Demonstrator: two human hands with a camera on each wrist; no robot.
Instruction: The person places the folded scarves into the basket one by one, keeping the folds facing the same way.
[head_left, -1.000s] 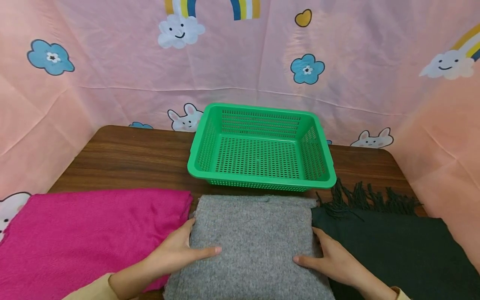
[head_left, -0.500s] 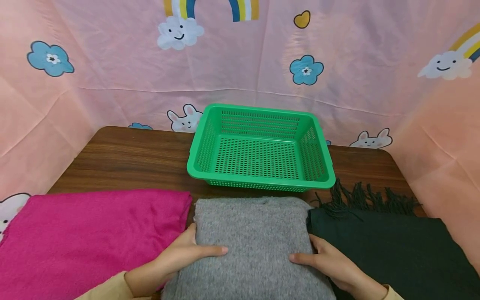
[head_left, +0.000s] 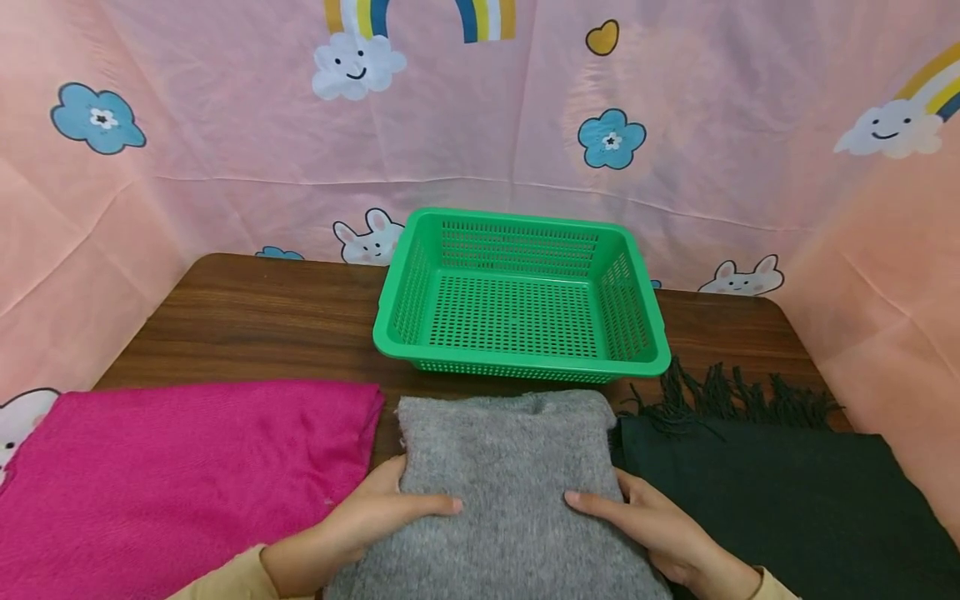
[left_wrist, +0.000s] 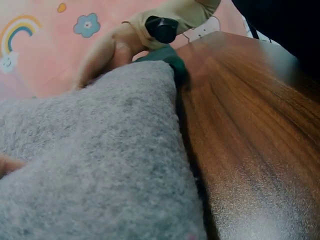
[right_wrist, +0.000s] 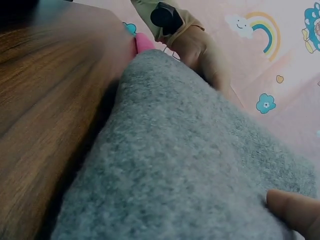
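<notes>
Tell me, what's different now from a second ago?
Both hands, left hand and right hand, have slid inward along the grey cloth, squeezing its sides so it looks narrower and bunched, with thumbs on top and fingers gripping the edges. The pink cloth, dark cloth and green basket stayed where they were.
</notes>
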